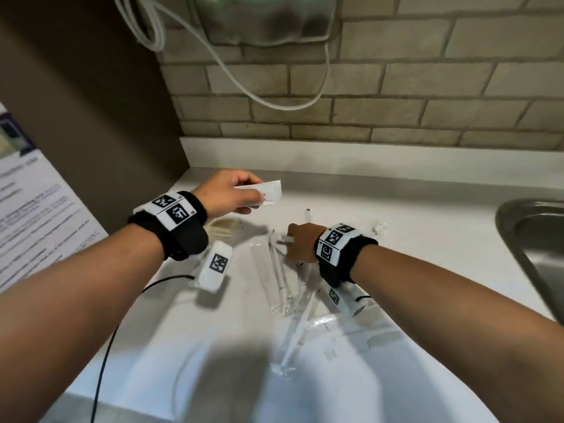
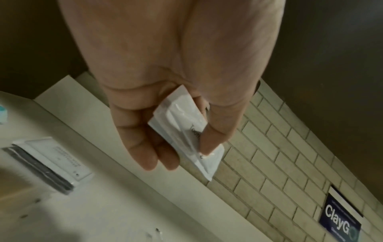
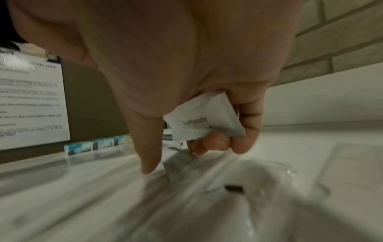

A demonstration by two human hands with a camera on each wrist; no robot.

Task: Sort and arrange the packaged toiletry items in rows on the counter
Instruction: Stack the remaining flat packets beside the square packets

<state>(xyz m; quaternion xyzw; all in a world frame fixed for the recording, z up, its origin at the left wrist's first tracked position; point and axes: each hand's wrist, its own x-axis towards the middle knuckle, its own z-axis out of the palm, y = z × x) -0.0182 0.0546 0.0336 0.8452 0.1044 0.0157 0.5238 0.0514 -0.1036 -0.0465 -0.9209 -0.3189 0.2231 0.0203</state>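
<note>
**Both hands hold small white sachets above the counter**

Your left hand (image 1: 227, 192) is lifted over the white counter (image 1: 412, 209), far from the sink (image 1: 531, 239) and close to the brown side wall. Its thumb and fingers pinch a small stack of flat white sachets (image 2: 187, 129), which do not touch the counter.

Your right hand (image 1: 300, 244) is lower, between the left hand and the sink. Its curled fingers grip one white sachet marked "Toothpaste" (image 3: 204, 122), and the index finger points down to the clear toothbrush packets (image 1: 282, 276) lying loose on the counter under it. One flat tan packet (image 1: 221, 226) lies on the counter under your left wrist, on the far side from the sink.
</note>
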